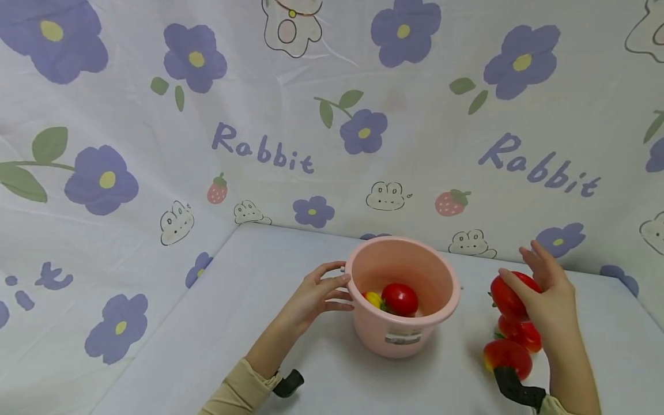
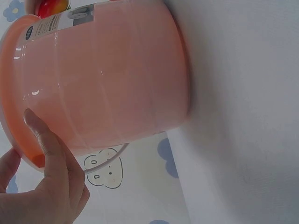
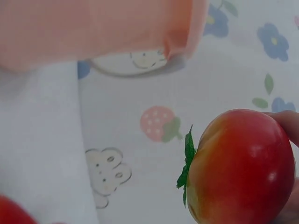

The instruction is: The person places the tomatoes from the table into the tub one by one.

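Observation:
A pink bucket [image 1: 369, 328] stands upright on the white table. My left hand [image 1: 311, 294] grips the rim on its left side, thumb and fingers to either side of the edge in the left wrist view. Inside the bucket lie a red tomato [image 1: 400, 298] and a partly hidden yellow-and-red fruit [image 1: 374, 300]. To the right of the bucket, my right hand [image 1: 559, 297] holds another red tomato [image 3: 245, 168] with a green leafy stem, raised above the table. Below it more tomatoes rest on the table, among them a red-yellow one [image 1: 507, 356] and a red one [image 1: 530, 338].
A white cloth [image 1: 404, 121] with purple flowers, rabbits and lettering hangs behind the table [image 1: 332, 380]. Black curved wrist mounts [image 1: 289, 383] show at both sleeves. The bucket's handle [image 2: 110, 162] hangs down at its far side.

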Demonstrator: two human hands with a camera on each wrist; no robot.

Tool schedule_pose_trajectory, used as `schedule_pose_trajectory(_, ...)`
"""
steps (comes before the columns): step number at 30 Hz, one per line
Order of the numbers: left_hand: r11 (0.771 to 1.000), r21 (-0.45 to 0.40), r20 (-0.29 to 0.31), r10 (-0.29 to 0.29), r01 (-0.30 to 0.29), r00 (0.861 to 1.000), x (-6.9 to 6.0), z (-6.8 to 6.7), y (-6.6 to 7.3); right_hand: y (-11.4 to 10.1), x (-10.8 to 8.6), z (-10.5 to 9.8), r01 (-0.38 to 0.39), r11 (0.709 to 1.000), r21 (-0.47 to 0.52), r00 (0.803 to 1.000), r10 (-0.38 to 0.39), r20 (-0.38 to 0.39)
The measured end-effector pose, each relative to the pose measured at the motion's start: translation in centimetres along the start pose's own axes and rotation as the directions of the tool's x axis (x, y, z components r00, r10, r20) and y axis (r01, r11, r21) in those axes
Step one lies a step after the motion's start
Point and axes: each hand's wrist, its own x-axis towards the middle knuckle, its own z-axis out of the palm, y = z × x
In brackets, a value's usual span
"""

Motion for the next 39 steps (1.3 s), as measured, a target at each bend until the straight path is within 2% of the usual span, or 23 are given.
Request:
schedule_pose_trajectory(12, 1.0, -0.003, -0.001, -0.001, 0.001, 1.0, -0.1, 0.0, 0.2, -5.0, 0.3, 2.0, 0.15, 0.987, 0.054, 0.988, -0.151, 0.025)
schedule_pose_trajectory(16, 1.0, -0.002, -0.001, -0.001, 0.001, 1.0, 0.0, 0.0, 0.2, -6.3, 0.5, 2.6, 0.175, 0.981, 0.078, 0.983, -0.178, 0.036)
schedule_pose_trajectory(26, 1.0, 0.003, -0.016, -0.014, 0.014, 1.0, -0.1, 0.0, -0.1, -8.1, 0.6, 4.1, 0.245, 0.961, 0.132, 0.963, -0.257, 0.083)
schedule_pose_trajectory(39, 1.0, 0.005, -0.023, -0.012, 0.012, 1.0, -0.1, 0.1, -0.1, -10.5, 0.4, 6.6, 0.315, 0.933, 0.173, 0.937, -0.335, 0.1)
